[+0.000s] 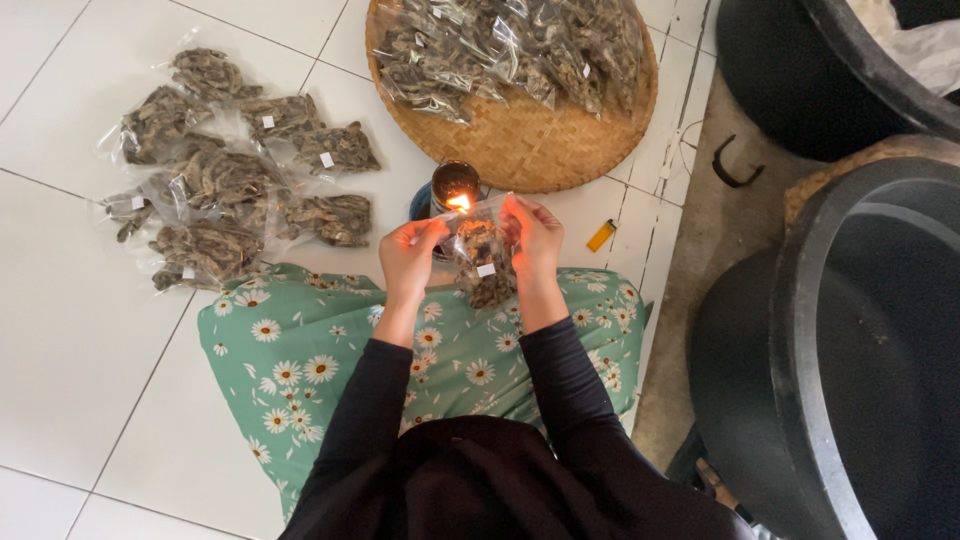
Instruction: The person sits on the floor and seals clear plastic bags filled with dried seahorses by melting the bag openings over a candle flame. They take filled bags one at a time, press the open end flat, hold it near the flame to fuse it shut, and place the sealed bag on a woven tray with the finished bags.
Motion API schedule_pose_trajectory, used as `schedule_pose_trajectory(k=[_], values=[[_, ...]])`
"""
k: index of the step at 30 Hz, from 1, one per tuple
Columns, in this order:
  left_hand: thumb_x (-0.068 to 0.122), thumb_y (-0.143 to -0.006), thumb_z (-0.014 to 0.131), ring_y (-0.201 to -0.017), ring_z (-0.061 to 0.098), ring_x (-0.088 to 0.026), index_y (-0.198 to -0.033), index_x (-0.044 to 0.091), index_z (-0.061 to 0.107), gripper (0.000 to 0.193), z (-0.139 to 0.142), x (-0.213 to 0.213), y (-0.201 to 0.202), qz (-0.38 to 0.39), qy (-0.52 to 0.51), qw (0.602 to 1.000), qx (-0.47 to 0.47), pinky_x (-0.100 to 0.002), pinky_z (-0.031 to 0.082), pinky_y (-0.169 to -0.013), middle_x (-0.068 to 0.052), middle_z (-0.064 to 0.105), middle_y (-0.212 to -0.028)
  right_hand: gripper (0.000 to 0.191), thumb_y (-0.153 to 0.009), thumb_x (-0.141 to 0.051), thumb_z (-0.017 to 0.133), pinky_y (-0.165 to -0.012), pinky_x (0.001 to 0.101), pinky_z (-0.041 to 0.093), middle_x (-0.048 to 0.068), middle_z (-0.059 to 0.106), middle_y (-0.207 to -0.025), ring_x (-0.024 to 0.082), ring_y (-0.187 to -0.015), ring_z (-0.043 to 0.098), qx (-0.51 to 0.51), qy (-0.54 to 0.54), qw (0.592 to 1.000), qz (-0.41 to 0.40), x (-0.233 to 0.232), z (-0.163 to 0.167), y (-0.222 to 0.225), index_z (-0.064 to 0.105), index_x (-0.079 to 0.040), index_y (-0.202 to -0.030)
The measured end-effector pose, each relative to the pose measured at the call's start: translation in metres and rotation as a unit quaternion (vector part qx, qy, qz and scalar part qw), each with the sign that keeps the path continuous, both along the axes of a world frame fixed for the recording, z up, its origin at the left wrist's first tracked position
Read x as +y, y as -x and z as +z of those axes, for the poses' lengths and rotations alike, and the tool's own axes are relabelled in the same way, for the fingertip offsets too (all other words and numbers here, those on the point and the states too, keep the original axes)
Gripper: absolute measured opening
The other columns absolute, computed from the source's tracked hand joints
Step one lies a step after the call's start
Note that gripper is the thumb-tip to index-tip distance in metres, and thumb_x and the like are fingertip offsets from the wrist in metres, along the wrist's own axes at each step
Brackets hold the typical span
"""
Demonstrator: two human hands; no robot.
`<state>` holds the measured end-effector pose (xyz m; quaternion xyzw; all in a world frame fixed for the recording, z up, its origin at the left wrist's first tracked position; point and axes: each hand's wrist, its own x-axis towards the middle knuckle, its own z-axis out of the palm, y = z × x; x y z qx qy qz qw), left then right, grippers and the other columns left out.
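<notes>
Head cam: both hands, left hand (408, 258) and right hand (535, 235), pinch a clear snack bag (483, 258) at the candle flame (459, 202), with a sealed pile (235, 170) on the floor and plenty left in the woven tray (530, 150).

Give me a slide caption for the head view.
Both hands hold a clear packet at a candle flame.
</notes>
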<state>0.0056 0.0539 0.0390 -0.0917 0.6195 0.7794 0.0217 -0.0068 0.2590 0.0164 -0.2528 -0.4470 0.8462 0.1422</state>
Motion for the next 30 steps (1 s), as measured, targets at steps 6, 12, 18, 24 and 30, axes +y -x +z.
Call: schedule_pose_trajectory(k=[6, 12, 18, 24, 30], values=[[0.012, -0.091, 0.074, -0.081, 0.071, -0.010, -0.102, -0.007, 0.076, 0.022, -0.009, 0.003, 0.000, 0.012, -0.005, 1.000, 0.020, -0.023, 0.054, -0.075, -0.010, 0.078, -0.088, 0.013, -0.087, -0.005, 0.079, -0.059, 0.0251, 0.053, 0.007, 0.074, -0.082, 0.014, -0.069, 0.068, 0.002, 0.006, 1.000, -0.003, 0.001, 0.001, -0.001, 0.074, 0.002, -0.096], [0.013, -0.092, 0.072, -0.081, 0.070, -0.010, -0.100, -0.006, 0.076, 0.021, -0.010, 0.008, 0.000, 0.012, -0.008, 1.000, 0.014, -0.023, 0.053, -0.073, -0.010, 0.078, -0.088, 0.016, -0.086, -0.008, 0.082, -0.057, 0.0244, 0.053, 0.007, 0.073, -0.080, 0.013, -0.066, 0.066, -0.021, -0.005, 1.000, -0.012, 0.003, 0.005, -0.003, 0.074, 0.001, -0.097], [0.015, -0.092, 0.072, -0.076, 0.067, -0.007, -0.100, -0.005, 0.076, 0.022, -0.006, 0.013, -0.002, 0.021, 0.002, 1.000, 0.004, -0.022, 0.050, -0.066, -0.009, 0.078, -0.087, 0.017, -0.086, -0.008, 0.082, -0.055, 0.0252, 0.051, 0.008, 0.072, -0.080, 0.014, -0.065, 0.067, -0.015, 0.001, 1.000, -0.019, 0.006, 0.005, -0.001, 0.073, 0.002, -0.096], [0.013, -0.090, 0.074, -0.073, 0.062, -0.007, -0.101, -0.006, 0.076, 0.022, -0.009, 0.018, -0.002, 0.039, -0.010, 0.999, 0.001, -0.023, 0.046, -0.062, -0.008, 0.077, -0.086, 0.014, -0.086, -0.007, 0.081, -0.055, 0.0260, 0.051, 0.006, 0.072, -0.080, 0.013, -0.066, 0.067, -0.023, 0.005, 0.999, -0.024, 0.008, 0.010, -0.003, 0.073, 0.000, -0.095], [0.013, -0.090, 0.075, -0.080, 0.070, -0.010, -0.099, -0.007, 0.075, 0.022, -0.017, 0.023, 0.001, 0.046, -0.031, 0.998, 0.020, -0.024, 0.054, -0.071, -0.010, 0.078, -0.087, 0.013, -0.087, -0.006, 0.080, -0.058, 0.0253, 0.053, 0.007, 0.073, -0.082, 0.013, -0.067, 0.067, -0.009, -0.007, 1.000, -0.029, 0.011, 0.011, -0.003, 0.075, 0.001, -0.096]])
